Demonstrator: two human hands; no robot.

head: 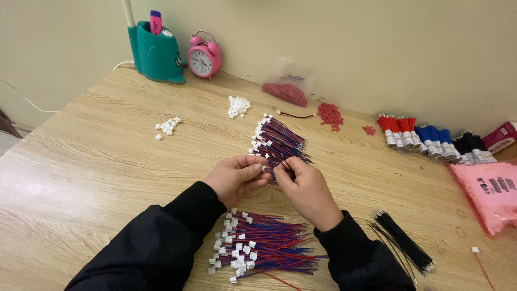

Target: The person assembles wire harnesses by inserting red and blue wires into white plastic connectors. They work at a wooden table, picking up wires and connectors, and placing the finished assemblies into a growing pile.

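My left hand (pixel 236 177) pinches a small white connector between thumb and fingers over the wooden table (pixel 97 161). My right hand (pixel 304 186) holds a thin dark wire, its end at the connector. Just beyond both hands lies a bundle of red and blue wires with white connectors (pixel 277 141). A second, larger pile of the same wired connectors (pixel 258 250) lies between my forearms near the front edge.
Loose white connectors (pixel 238 105) and a smaller scatter (pixel 168 125) lie further back. Black wires (pixel 401 240) lie at the right, near a pink bag (pixel 493 194). Red, blue and black wire bundles (pixel 431 139), red pieces (pixel 329 115), a pink clock (pixel 204 57) and a teal holder (pixel 156 54) line the wall.
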